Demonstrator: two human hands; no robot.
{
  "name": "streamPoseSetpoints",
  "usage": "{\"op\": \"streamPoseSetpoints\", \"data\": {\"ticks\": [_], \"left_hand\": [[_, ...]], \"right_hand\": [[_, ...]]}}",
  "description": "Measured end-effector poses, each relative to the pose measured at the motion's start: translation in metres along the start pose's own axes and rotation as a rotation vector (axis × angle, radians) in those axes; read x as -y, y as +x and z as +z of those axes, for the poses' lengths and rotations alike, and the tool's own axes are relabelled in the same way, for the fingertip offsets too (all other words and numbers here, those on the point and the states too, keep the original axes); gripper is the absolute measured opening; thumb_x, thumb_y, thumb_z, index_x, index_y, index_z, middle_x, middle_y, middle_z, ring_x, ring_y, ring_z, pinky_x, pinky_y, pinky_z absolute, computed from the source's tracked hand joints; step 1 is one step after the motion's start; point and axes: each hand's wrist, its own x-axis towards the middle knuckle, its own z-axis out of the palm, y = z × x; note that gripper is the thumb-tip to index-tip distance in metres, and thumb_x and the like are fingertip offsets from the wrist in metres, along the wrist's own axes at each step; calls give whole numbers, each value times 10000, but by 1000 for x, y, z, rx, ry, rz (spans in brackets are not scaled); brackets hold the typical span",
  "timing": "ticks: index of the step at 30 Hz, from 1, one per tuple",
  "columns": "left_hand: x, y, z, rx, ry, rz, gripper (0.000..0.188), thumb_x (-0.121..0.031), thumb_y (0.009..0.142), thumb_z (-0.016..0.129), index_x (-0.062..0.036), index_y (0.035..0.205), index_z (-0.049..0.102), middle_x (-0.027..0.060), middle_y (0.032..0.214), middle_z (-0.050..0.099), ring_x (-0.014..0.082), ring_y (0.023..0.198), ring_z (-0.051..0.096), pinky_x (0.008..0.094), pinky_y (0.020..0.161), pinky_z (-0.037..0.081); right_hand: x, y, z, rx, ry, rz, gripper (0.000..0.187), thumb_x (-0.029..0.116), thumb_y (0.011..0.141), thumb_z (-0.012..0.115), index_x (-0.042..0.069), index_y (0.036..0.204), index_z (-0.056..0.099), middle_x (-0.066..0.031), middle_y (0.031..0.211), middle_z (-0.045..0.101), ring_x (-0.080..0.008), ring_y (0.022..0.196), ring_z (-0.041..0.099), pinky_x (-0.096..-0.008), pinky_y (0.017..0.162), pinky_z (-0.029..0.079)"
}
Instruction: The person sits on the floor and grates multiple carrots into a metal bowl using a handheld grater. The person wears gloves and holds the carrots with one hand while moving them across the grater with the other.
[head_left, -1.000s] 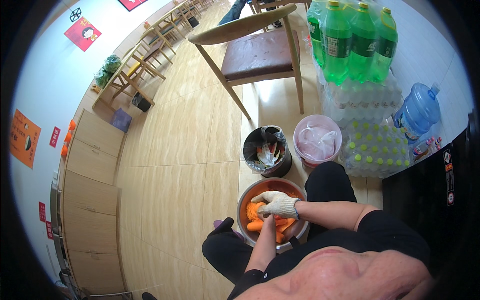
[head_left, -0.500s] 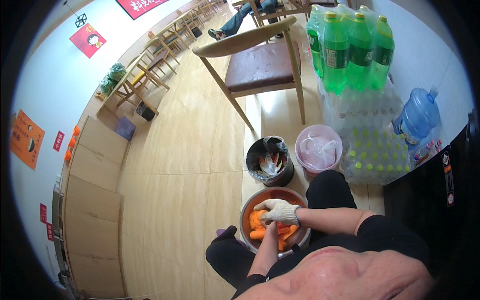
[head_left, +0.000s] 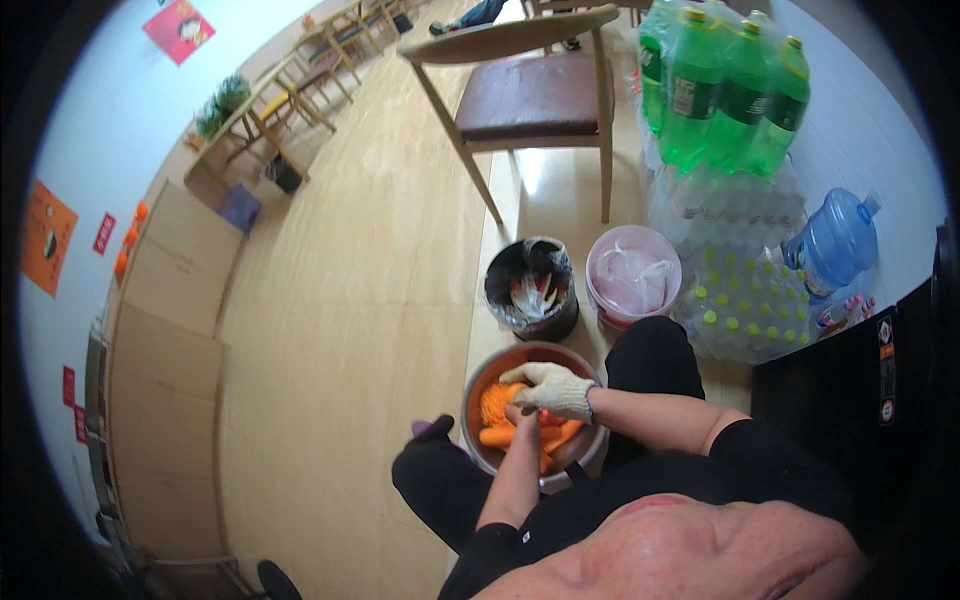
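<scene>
Between my knees stands a metal basin (head_left: 472, 437) with whole carrots (head_left: 497, 437) and a heap of shredded carrot (head_left: 497, 404) at its left side. My right hand (head_left: 556, 390), in a white knitted glove, curls over the middle of the basin; what it grips is hidden under the fingers. Just below it, my bare left hand (head_left: 524, 417) is closed against the gloved one. A small bit of red shows beside the left hand, too small to name.
Beyond the basin stand a black lined bin (head_left: 530, 325) with scraps and a pink bucket (head_left: 598, 300) holding plastic bags. Bottle packs (head_left: 740, 310) and a blue water jug (head_left: 835, 240) line the right wall. A wooden chair (head_left: 530, 100) is ahead; cabinets (head_left: 165, 430) stand left.
The whole view has shifted, so the basin and bins appear higher and slightly left. Both hands stay together over the basin, with the gloved fingers slightly differently placed.
</scene>
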Motion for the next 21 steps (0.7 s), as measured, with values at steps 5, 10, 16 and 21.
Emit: {"op": "streamPoseSetpoints", "data": {"ticks": [5, 10, 16, 21], "left_hand": [[-6, 3, 4, -69, 198, 149, 143, -97, 912, 452, -13, 933, 565, 120, 774, 619, 246, 550, 611, 365, 390, 480], [-16, -4, 10, -111, 13, -70, 74, -42, 862, 519, 20, 875, 559, 175, 641, 604, 286, 422, 580, 392, 369, 457], [-28, -10, 15, -177, 349, 43, 173, -121, 825, 664, 38, 820, 597, 187, 704, 652, 292, 526, 645, 393, 480, 513], [-35, -17, 15, -193, 293, 9, 156, -121, 818, 674, 26, 847, 631, 143, 733, 666, 264, 599, 660, 396, 534, 521]], "right_hand": [[-3, 0, -3, 27, 76, 74, 419, 112, 884, 583, 114, 1302, 550, -147, 1253, 557, -238, 1138, 558, -347, 965, 465], [-4, 3, -5, -16, 126, 52, 433, 67, 869, 578, 9, 1296, 534, -156, 1170, 595, -198, 992, 607, -292, 840, 519], [-7, 9, -3, -31, 204, 166, 439, 19, 878, 580, -37, 1304, 490, -94, 1106, 591, -125, 914, 584, -260, 793, 511], [-13, 17, 6, 0, 181, 208, 437, 33, 876, 602, -42, 1294, 497, -93, 1096, 586, -117, 899, 587, -252, 777, 512]]}}
